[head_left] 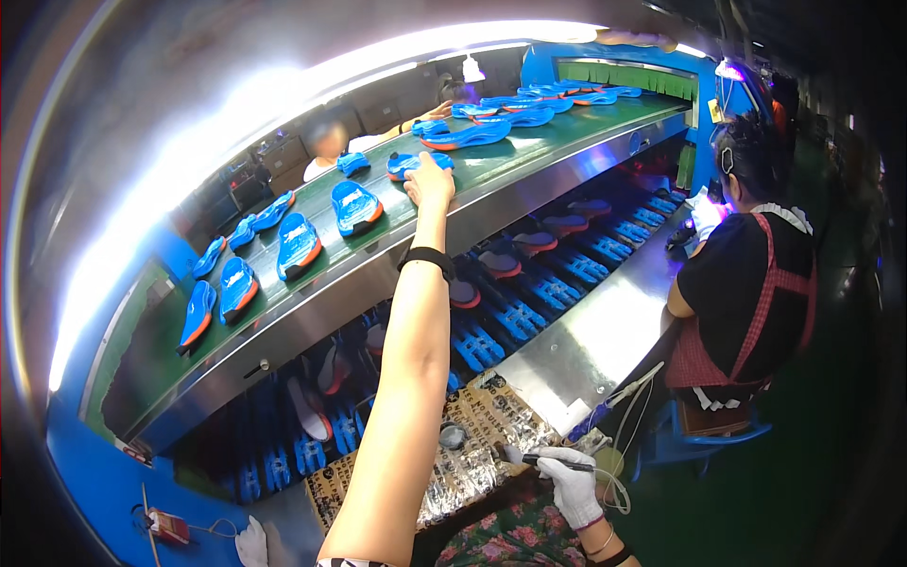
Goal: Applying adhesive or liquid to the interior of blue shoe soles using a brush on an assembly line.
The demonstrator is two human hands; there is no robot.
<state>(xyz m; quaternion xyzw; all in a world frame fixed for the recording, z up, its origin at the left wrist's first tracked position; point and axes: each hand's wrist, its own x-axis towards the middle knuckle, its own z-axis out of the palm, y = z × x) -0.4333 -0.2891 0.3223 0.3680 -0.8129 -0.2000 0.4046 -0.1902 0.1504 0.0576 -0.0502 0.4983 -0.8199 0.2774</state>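
My bare left hand (430, 181) reaches up to the green upper conveyor belt (321, 269), its fingers closed around the near edge of a blue shoe sole (400, 166). That sole lies flat on the belt among several other blue soles with orange edges. In a white glove, my right hand (573, 487) is low at the right, closed on a dark-handled brush (559, 462). The brush head points left over a tape-covered work board (482, 411). A small round dish (453, 435) of dark stuff sits on that board.
Below the belt, a lower line carries blue racks (520, 321) and dark shoe parts (501, 263). A co-worker (742, 274) sits at the right on a blue stool (699, 439); another person (331, 151) is behind the belt. A white glove (252, 543) lies lower left; cables (624, 402) hang by the board.
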